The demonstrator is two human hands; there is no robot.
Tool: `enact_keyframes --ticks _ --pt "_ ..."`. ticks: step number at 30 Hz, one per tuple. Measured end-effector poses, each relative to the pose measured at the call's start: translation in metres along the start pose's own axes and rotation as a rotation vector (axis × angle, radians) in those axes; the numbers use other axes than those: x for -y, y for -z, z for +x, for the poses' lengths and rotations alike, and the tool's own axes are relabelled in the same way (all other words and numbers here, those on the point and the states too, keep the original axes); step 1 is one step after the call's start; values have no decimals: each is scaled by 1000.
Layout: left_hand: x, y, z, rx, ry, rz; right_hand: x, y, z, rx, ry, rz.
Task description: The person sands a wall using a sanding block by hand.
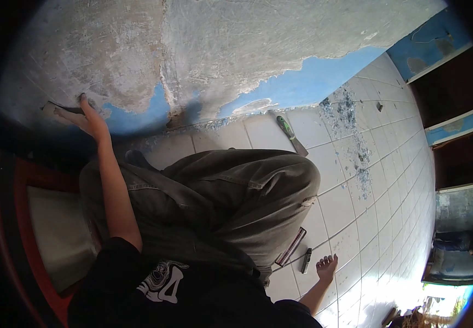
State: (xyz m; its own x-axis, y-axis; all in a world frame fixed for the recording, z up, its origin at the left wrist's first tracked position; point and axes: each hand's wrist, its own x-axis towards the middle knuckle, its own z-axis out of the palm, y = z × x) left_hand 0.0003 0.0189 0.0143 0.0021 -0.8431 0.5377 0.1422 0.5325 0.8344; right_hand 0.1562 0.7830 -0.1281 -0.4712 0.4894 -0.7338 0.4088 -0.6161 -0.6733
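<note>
My left hand (90, 121) reaches to the wall at the upper left, with its fingers stretched along the scraped surface (110, 60). A dark patch lies between the thumb and fingers; whether it is shadow or a thin object is unclear. Low at the right, my right hand (326, 267) is over the tiled floor, fingers loosely curled and apart, holding nothing. Near it lie a small dark lighter-like object (306, 261) and a flat dark red and pale case (291, 247). A scraper (286, 128) with a green and black handle rests on the tiles near the wall.
Blue and grey paint flakes (351, 120) are scattered over the tiles beyond the scraper. A small dark lump (379, 106) lies farther off. Blue paint (307, 79) remains low on the wall. A red-framed panel (23, 202) stands close at the left. Another person (460, 241) is in the right background.
</note>
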Motion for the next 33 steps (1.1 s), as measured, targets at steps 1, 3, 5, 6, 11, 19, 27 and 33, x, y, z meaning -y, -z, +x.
enact_keyframes --ticks 1,3,5,6,11,19,27,33 --pt "9 0 3 -3 13 -19 0 -3 -4 2 4 1" --pt "11 1 4 -7 24 -38 0 -6 -6 7 7 2" --pt "-5 0 -1 -13 -8 36 -2 -7 -6 4 13 -28" --pt "-6 0 -1 -13 -10 39 -4 -7 -6 5 10 -30" --pt "-1 -1 0 -8 23 -39 -9 -1 -8 104 98 -190" --pt "5 0 2 5 13 -10 -10 0 2 -106 190 -225" --pt "1 -1 0 7 12 -10 -21 -21 -29 -151 492 -360" --pt "-6 -1 -2 -31 -38 72 -57 -1 -17 120 426 -626"
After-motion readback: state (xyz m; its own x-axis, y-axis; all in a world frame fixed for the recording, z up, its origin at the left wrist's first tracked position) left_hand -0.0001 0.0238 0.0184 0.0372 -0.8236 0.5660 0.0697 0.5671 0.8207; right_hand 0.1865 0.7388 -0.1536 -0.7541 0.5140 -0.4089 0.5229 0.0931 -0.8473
